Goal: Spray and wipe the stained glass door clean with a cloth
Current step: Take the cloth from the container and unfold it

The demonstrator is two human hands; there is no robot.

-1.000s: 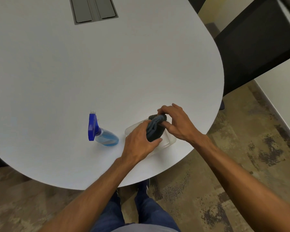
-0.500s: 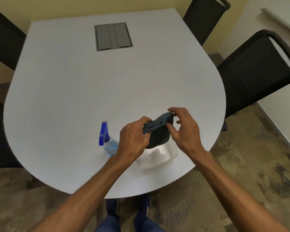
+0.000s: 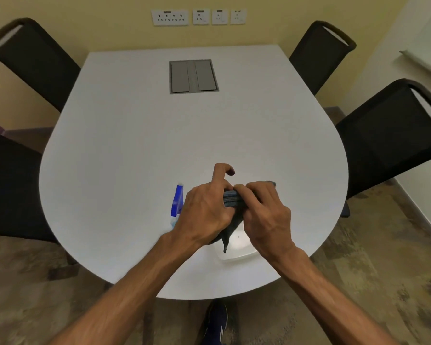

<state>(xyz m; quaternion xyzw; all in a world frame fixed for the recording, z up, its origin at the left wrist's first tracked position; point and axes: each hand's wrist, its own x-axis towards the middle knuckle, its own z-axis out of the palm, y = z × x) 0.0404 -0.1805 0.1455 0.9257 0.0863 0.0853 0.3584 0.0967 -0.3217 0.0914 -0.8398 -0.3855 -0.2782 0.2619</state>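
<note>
Both hands have closed in on each other since half a second ago, and the cloth, then stretched out between them, is now bunched into a thick fold. The left hand and the right hand each have a narrow grip curled round that fold, knuckles nearly touching, while the left index finger sticks up free of it. It is a dark blue-grey cloth, its layered edges showing between the hands, with one pointed tail hanging down over a clear tray that sits near the table's front edge. A spray bottle with a blue trigger head stands just left of the left hand.

Everything rests on a white table, rounded at the near end, with a grey hatch set into its far part. Four black chairs stand around it. White sockets line the yellow wall behind. Mottled brown floor shows below, with one blue shoe under the table edge.

Most of the cloth and much of the tray are hidden by the hands; the bottle's body is largely behind the left hand. No glass door is in view.
</note>
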